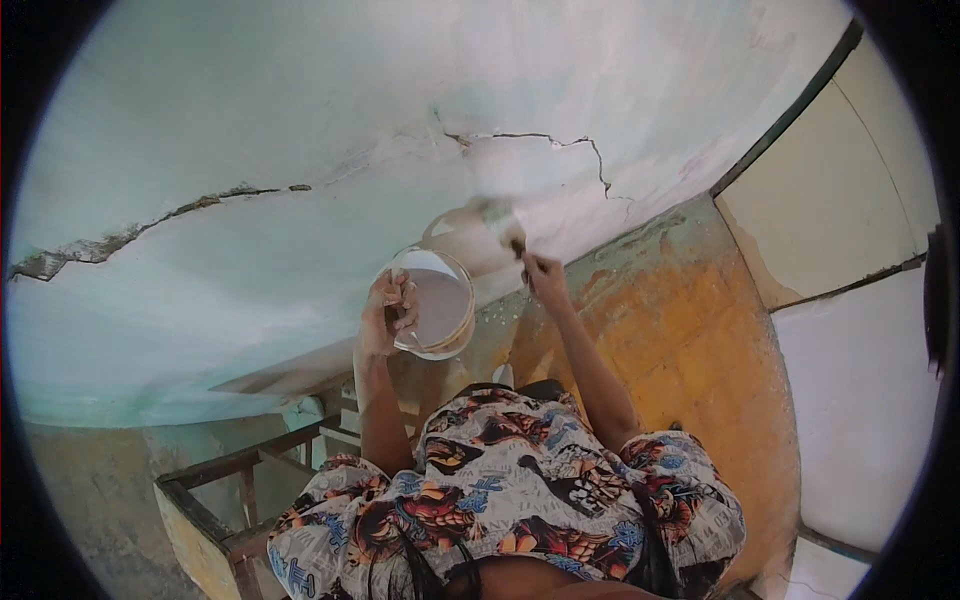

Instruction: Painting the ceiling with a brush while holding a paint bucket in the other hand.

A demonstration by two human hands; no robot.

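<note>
My left hand (388,312) is closed on the rim of a small white bucket (428,262), tilted so that its mouth faces me. Inside the bucket is pale, milky paint (442,308). A paintbrush (502,225), blurred by motion, is gripped by its handle in my right hand (544,282). Its bristle end is up at the wall (380,90), just right of and above the bucket; whether it touches the wall I cannot tell. The wall is pale green-white and streaky, with a jagged crack (600,165) above the brush.
A longer, wider crack (150,228) runs across the wall at the left. At lower left stands a worn wooden frame (205,515) with open bars. The floor (690,350) is yellow-orange, stained along the wall. Beige (830,180) and white (850,400) surfaces lie at the right.
</note>
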